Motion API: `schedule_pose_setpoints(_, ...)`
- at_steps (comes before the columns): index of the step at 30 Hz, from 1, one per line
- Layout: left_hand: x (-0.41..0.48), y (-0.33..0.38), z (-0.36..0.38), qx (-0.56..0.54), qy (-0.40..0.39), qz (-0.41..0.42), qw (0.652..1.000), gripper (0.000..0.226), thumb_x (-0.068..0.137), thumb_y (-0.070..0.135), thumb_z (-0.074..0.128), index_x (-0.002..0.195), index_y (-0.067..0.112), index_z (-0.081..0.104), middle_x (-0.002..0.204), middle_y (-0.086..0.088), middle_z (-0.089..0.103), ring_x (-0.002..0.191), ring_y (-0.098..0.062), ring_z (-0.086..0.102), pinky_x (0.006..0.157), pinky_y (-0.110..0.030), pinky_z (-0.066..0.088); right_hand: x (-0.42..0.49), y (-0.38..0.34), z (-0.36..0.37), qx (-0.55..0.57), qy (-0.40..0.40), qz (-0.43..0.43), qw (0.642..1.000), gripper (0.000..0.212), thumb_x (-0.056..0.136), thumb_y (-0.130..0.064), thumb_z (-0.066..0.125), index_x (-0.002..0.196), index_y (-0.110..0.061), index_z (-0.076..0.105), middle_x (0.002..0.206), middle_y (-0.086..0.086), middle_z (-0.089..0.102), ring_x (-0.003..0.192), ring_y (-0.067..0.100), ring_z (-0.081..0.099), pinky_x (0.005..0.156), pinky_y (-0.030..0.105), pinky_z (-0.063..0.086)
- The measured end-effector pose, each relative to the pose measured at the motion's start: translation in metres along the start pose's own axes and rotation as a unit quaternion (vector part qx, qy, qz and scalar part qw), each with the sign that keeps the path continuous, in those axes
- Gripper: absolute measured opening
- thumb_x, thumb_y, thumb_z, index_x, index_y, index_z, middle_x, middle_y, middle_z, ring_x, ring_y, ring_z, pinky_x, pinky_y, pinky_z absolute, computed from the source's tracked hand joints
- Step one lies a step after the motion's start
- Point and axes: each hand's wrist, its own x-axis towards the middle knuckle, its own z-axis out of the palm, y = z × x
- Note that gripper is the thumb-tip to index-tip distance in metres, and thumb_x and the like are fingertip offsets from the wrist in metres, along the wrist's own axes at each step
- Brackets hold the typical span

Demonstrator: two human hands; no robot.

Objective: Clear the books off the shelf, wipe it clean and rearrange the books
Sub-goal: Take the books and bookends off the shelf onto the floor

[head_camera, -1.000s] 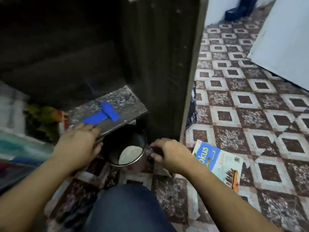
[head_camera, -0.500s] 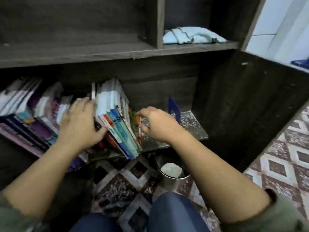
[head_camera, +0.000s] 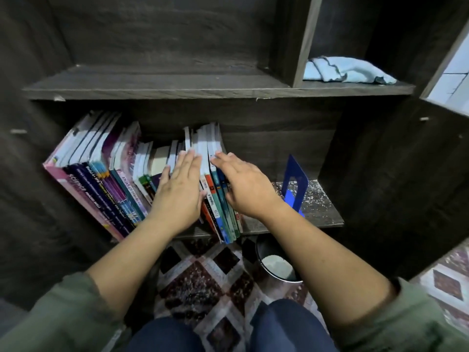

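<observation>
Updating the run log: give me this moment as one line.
left hand: flat on books | right hand: on rightmost books | bookend: upright, apart | cloth: upper shelf

Light: dim, indoor. Dark wood-grain shelf unit (head_camera: 162, 87): upper bay near black, grain barely legible. Brightest patch: white tiled wall (head_camera: 454, 82), far right edge, close to blown out. Row of leaning paperback books (head_camera: 114, 174): page edges evenly lit, spines readable. Shadow: heavy below the lowest board, over the maroon-and-white patterned floor tiles (head_camera: 200, 278). Blur: slight smear on left hand (head_camera: 177, 189) and right hand (head_camera: 246, 184), worst at the fingertips. Distortion: boards bow toward frame edges; olive-green sleeves (head_camera: 63, 313) soft.
</observation>
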Motion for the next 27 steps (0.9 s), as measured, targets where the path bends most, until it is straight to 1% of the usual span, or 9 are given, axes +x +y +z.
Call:
schedule_pose_setpoints(2,0.000,0.001,0.001,-0.008,0.003,0.010,1.000,0.071,0.099,0.030,0.047,0.154,0.013,0.006,0.162,-0.004,0.003,0.149,-0.018,-0.004,0.121,-0.041,0.005,-0.001,0.001,0.003,0.014,0.026,0.010,1.000,0.072,0.081,-0.010,0.059,0.149,-0.017,0.034,0.156,0.000,0.031,0.144,0.020,0.028,0.115,0.038,0.027)
schedule_pose_setpoints(5,0.000,0.002,0.001,-0.015,-0.001,0.008,1.000,0.069,0.098,0.028,0.049,0.154,0.013,0.010,0.162,-0.004,0.009,0.149,-0.018,-0.001,0.121,-0.041,0.007,-0.001,0.000,0.007,0.027,0.042,0.019,0.999,0.070,0.080,-0.011,0.058,0.146,-0.017,0.038,0.154,0.000,0.035,0.140,0.019,0.034,0.113,0.040,0.031)
schedule_pose_setpoints(8,0.000,0.003,0.000,-0.020,-0.004,0.000,1.000,0.070,0.097,0.026,0.050,0.154,0.013,0.011,0.162,-0.003,0.010,0.149,-0.018,0.000,0.121,-0.042,0.009,-0.001,-0.002,0.011,0.038,0.041,0.021,0.998,0.071,0.080,-0.011,0.057,0.147,-0.018,0.034,0.156,-0.002,0.031,0.138,0.017,0.037,0.112,0.041,0.033)
schedule_pose_setpoints(12,-0.001,0.003,0.002,-0.019,-0.012,-0.010,1.000,0.072,0.097,0.025,0.051,0.154,0.014,0.008,0.162,-0.002,0.006,0.149,-0.018,-0.002,0.121,-0.043,0.009,-0.004,-0.006,0.017,0.067,0.039,0.026,0.997,0.073,0.081,-0.008,0.054,0.149,-0.019,0.030,0.159,-0.004,0.025,0.135,0.018,0.041,0.110,0.041,0.034)
schedule_pose_setpoints(17,-0.001,0.002,0.001,-0.021,-0.021,-0.010,1.000,0.077,0.095,0.018,0.052,0.154,0.016,0.003,0.162,-0.002,0.003,0.149,-0.018,-0.004,0.121,-0.044,0.011,-0.008,-0.006,0.014,0.077,0.045,0.029,0.996,0.074,0.081,-0.007,0.055,0.149,-0.019,0.029,0.159,-0.005,0.024,0.131,0.019,0.045,0.105,0.039,0.036)
schedule_pose_setpoints(20,-0.001,0.002,0.000,-0.023,-0.022,-0.011,0.999,0.078,0.095,0.015,0.053,0.154,0.017,0.002,0.162,-0.002,0.002,0.149,-0.017,-0.005,0.121,-0.043,0.011,-0.007,-0.003,0.013,0.066,0.053,0.023,0.996,0.074,0.077,-0.009,0.054,0.147,-0.021,0.032,0.156,-0.003,0.029,0.124,0.023,0.051,0.098,0.043,0.043)
schedule_pose_setpoints(23,-0.001,0.003,0.001,-0.026,-0.022,-0.015,0.999,0.079,0.095,0.014,0.053,0.154,0.019,0.001,0.162,0.000,0.000,0.148,-0.016,-0.006,0.121,-0.043,0.009,-0.006,-0.003,0.012,0.014,0.063,-0.008,0.998,0.072,0.078,-0.013,0.053,0.146,-0.028,0.035,0.150,0.001,0.038,0.107,0.028,0.059,0.086,0.043,0.048)
schedule_pose_setpoints(24,-0.001,0.003,0.001,-0.025,-0.021,-0.015,0.999,0.079,0.094,0.014,0.053,0.154,0.019,0.001,0.162,0.000,0.000,0.148,-0.016,-0.006,0.121,-0.043,0.009,-0.006,-0.004,0.011,0.001,0.065,-0.011,0.998,0.069,0.079,-0.014,0.053,0.145,-0.029,0.036,0.149,0.001,0.039,0.104,0.029,0.060,0.084,0.043,0.049)
schedule_pose_setpoints(27,-0.001,0.003,0.002,-0.028,-0.019,-0.015,0.999,0.080,0.094,0.012,0.053,0.154,0.019,0.001,0.162,0.001,0.000,0.148,-0.016,-0.006,0.121,-0.043,0.009,-0.006,-0.005,0.010,0.011,0.069,0.010,0.998,0.060,0.083,-0.016,0.051,0.141,-0.028,0.040,0.150,-0.001,0.036,0.105,0.029,0.059,0.082,0.043,0.050)
